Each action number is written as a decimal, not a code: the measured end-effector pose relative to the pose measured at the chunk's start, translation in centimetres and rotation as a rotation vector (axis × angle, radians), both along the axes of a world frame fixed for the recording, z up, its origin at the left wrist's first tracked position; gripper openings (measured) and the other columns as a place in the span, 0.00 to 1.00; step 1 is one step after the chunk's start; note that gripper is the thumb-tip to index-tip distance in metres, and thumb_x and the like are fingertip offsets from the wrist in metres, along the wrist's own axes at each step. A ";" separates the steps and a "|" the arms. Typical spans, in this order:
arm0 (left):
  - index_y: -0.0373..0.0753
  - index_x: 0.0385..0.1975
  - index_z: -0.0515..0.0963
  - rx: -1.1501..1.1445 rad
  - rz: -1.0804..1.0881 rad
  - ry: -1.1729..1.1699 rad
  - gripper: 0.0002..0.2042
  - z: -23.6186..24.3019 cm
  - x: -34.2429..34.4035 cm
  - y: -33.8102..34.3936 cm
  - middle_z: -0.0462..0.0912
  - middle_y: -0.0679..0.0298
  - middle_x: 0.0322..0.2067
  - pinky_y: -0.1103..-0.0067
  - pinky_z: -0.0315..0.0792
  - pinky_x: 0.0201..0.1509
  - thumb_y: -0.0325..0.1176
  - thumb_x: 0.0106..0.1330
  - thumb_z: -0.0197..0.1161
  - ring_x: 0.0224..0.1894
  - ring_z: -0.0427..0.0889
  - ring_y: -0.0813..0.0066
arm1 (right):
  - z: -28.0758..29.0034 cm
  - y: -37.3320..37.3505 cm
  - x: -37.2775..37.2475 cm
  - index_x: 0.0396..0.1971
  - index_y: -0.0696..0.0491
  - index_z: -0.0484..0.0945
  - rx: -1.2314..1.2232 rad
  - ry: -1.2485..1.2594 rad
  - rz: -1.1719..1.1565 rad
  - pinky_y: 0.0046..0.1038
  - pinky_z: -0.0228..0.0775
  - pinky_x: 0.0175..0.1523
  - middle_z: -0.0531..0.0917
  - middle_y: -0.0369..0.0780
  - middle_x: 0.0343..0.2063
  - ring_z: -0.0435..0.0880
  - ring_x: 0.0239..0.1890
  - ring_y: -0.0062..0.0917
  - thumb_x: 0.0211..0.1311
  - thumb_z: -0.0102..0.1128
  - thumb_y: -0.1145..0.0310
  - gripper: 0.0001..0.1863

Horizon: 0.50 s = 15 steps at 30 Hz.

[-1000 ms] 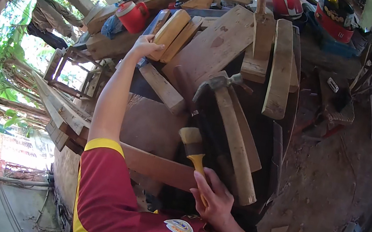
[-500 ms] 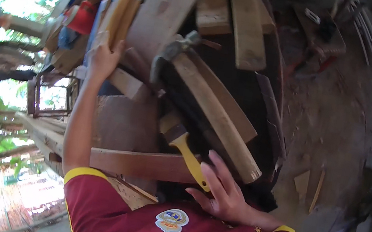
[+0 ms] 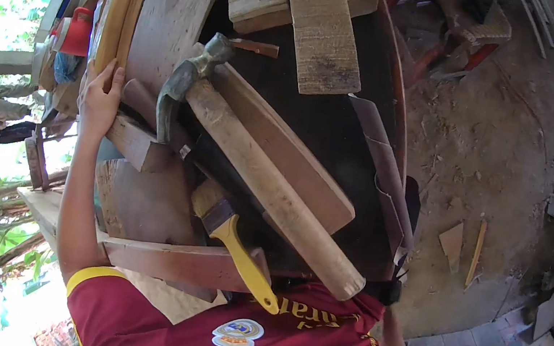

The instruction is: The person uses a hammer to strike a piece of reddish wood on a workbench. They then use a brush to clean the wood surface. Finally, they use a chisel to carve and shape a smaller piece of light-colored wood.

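Observation:
My left hand (image 3: 99, 103) reaches to the far left of the workbench. Its fingers are stretched out and apart, with the tips against the near end of a grooved yellowish wood strip (image 3: 117, 22). Just right of this hand lie a short wood block (image 3: 139, 143) and a rolled brown sheet (image 3: 139, 97). A claw hammer (image 3: 264, 163) with a wooden handle lies slantwise across the middle, over a wooden board (image 3: 295, 150). Nearer me is a paintbrush (image 3: 237, 258) with a yellow handle. Only part of my right forearm (image 3: 395, 336) shows; the hand is hidden.
Wood planks (image 3: 323, 30) overlap at the back of the dark benchtop (image 3: 261, 46). Curled sandpaper-like sheet (image 3: 386, 177) lies along the right edge. A red cup (image 3: 73, 33) stands at far left. Wood scraps (image 3: 452, 243) lie on the dirt floor at right.
My left hand has slid toward me along the wood strip to its near end. My right hand, earlier open beside the paintbrush handle, has gone from sight. The whole view has shifted.

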<state>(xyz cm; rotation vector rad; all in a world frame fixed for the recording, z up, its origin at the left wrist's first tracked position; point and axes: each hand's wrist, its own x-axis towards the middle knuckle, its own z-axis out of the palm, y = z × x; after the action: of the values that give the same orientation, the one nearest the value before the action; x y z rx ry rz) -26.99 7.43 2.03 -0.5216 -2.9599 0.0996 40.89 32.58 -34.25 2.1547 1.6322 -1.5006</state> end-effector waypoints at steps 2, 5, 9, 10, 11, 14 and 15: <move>0.41 0.58 0.75 -0.015 -0.031 0.014 0.24 -0.5 -0.6 -0.9 0.60 0.42 0.66 0.67 0.55 0.71 0.51 0.71 0.53 0.69 0.60 0.48 | -0.6 -0.9 0.0 0.35 0.59 0.77 -0.120 -0.018 -0.090 0.28 0.72 0.34 0.80 0.42 0.27 0.79 0.28 0.28 0.64 0.61 0.61 0.14; 0.44 0.59 0.75 0.056 0.021 -0.096 0.22 -0.4 -1.4 -2.3 0.56 0.40 0.68 0.67 0.53 0.71 0.50 0.71 0.52 0.71 0.57 0.47 | -0.1 -1.5 0.6 0.35 0.59 0.78 -0.203 -0.052 -0.106 0.28 0.72 0.34 0.80 0.42 0.28 0.79 0.28 0.28 0.64 0.61 0.61 0.14; 0.45 0.60 0.74 0.011 -0.015 -0.100 0.22 -0.3 -1.1 -1.7 0.52 0.40 0.69 0.68 0.51 0.72 0.49 0.72 0.51 0.72 0.54 0.49 | 1.4 -3.1 0.1 0.35 0.59 0.78 -0.268 -0.078 -0.154 0.28 0.72 0.34 0.80 0.42 0.28 0.79 0.28 0.29 0.64 0.61 0.61 0.14; 0.46 0.61 0.74 0.017 -0.027 -0.098 0.22 -0.1 -0.6 -1.7 0.52 0.39 0.69 0.67 0.50 0.72 0.49 0.73 0.51 0.72 0.54 0.46 | 1.9 -3.5 0.1 0.36 0.59 0.78 -0.286 -0.084 -0.154 0.28 0.72 0.35 0.80 0.42 0.28 0.79 0.28 0.29 0.64 0.61 0.61 0.14; 0.46 0.61 0.74 0.002 -0.019 -0.097 0.22 -0.2 -0.4 -1.6 0.52 0.39 0.69 0.66 0.50 0.72 0.49 0.73 0.51 0.72 0.53 0.45 | 2.8 -3.8 0.4 0.36 0.59 0.78 -0.301 -0.098 -0.154 0.28 0.72 0.35 0.80 0.42 0.28 0.79 0.28 0.29 0.64 0.61 0.61 0.14; 0.46 0.60 0.74 -0.041 -0.031 -0.074 0.21 -0.1 0.0 -1.0 0.53 0.37 0.68 0.63 0.50 0.72 0.47 0.72 0.52 0.70 0.54 0.41 | 4.2 -5.2 -0.1 0.36 0.59 0.78 -0.330 -0.113 -0.174 0.28 0.72 0.35 0.80 0.43 0.28 0.79 0.29 0.29 0.65 0.61 0.61 0.15; 0.46 0.60 0.74 -0.035 -0.045 -0.069 0.21 -0.1 0.0 -1.0 0.53 0.38 0.68 0.63 0.50 0.72 0.47 0.72 0.52 0.70 0.54 0.42 | 4.5 -5.6 -0.2 0.36 0.59 0.78 -0.337 -0.112 -0.177 0.28 0.72 0.35 0.80 0.43 0.28 0.79 0.29 0.29 0.65 0.61 0.61 0.15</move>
<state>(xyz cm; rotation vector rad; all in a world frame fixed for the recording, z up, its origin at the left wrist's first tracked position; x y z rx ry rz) -26.97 6.40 1.91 -0.6080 -3.0161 0.1311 40.71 26.95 -29.79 2.1879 1.0872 -1.5347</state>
